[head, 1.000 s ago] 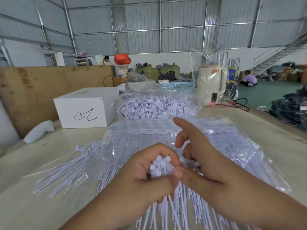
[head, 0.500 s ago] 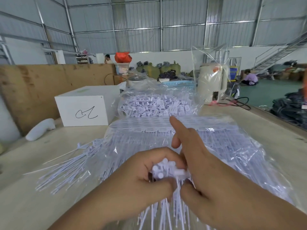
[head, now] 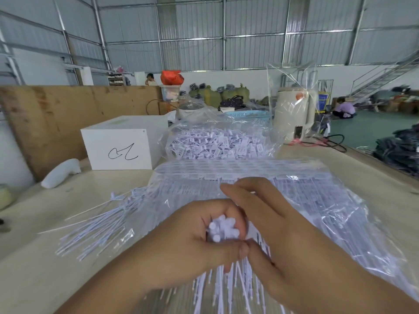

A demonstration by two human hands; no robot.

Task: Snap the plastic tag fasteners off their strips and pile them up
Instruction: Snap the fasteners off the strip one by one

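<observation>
my right hand (head: 278,234) has dropped its raised finger since a moment ago, pinching in at 3 o'clock of the fastener bundle (head: 223,230); my left hand (head: 192,243) holds it tight, low over the tabletop (head: 34,279). another snap looks imminent.

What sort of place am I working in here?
Most likely a garment warehouse or packing workshop. Corrugated metal walls enclose a big open hall, dark clothes lie stacked at the right, and clear bags of white tag fasteners cover the worktable.
</observation>
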